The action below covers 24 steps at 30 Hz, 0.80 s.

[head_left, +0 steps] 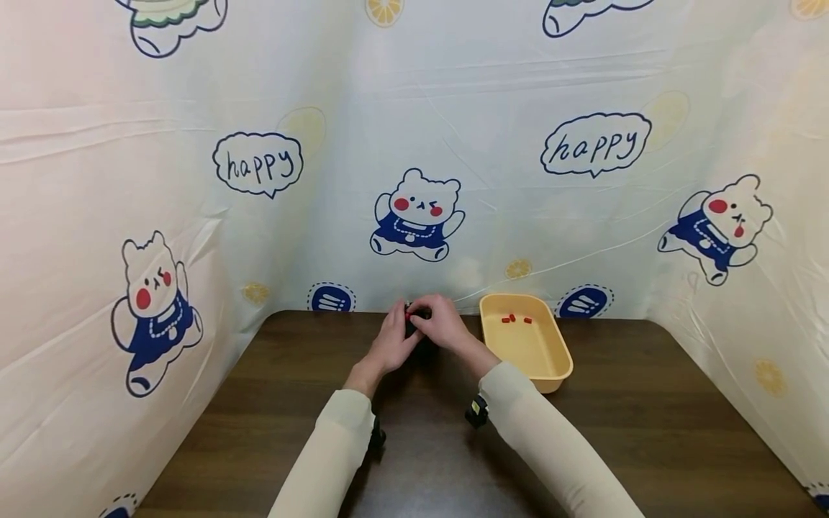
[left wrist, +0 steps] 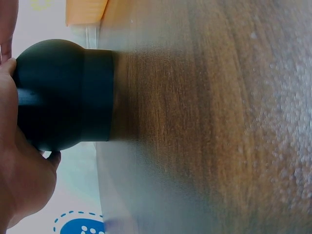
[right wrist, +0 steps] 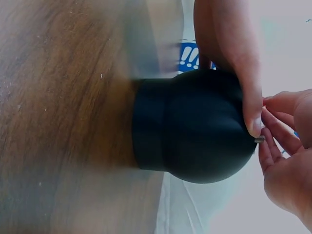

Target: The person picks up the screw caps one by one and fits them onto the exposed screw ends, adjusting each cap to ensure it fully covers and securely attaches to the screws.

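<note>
A black dome [right wrist: 204, 126] is stood upright on the table [head_left: 648, 417] near its far edge, straight ahead of the person and directly beneath both hands, its axis running vertically from flat base to rounded crown. It is gripped from the side by the left hand [head_left: 391, 339], whose thumb is laid along the upper curve beside a small grey stub [right wrist: 260, 139] at the crown. By the right hand [head_left: 447, 324], curled in over the top, a tiny red piece [head_left: 409, 315] appears to be pinched, so the right fingertips are judged nearer the crown; which way the piece's long axis points cannot be told, as it is mostly covered by fingers. To the right of the hands a yellow tray [head_left: 522, 360] is set, with three short red pegs [head_left: 527, 321] lying at its far end, two of them close together. The dome is smooth, dull and unpatterned, stepped in to a straight-sided collar below; the tray is shallow, round-cornered and plastic-looking; the table is dark and wood-grained, and it is backed by a creased, thin-looking cloth [head_left: 492, 144] printed with cartoon bears.
</note>
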Available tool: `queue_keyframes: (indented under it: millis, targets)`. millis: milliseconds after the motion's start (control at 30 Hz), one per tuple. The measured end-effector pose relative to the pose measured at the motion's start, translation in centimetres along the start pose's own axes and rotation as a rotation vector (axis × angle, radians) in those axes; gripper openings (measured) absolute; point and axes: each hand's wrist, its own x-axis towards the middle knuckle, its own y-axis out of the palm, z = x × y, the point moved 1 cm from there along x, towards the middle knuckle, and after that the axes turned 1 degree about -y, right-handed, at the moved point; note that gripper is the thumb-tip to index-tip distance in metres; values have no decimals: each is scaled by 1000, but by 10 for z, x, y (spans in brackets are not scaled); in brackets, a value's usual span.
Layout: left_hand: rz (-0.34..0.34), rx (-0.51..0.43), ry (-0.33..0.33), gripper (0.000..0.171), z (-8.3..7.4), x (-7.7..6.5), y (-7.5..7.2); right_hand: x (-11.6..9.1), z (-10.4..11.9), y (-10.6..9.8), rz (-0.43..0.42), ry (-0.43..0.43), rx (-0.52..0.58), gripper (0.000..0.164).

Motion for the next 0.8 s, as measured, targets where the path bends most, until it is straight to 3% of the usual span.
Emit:
queue_keyframes:
  millis: [800]
  targets:
    - [-7,-21,-85,101,1,3,3,-16,-18,-45,168,47,-137,24]
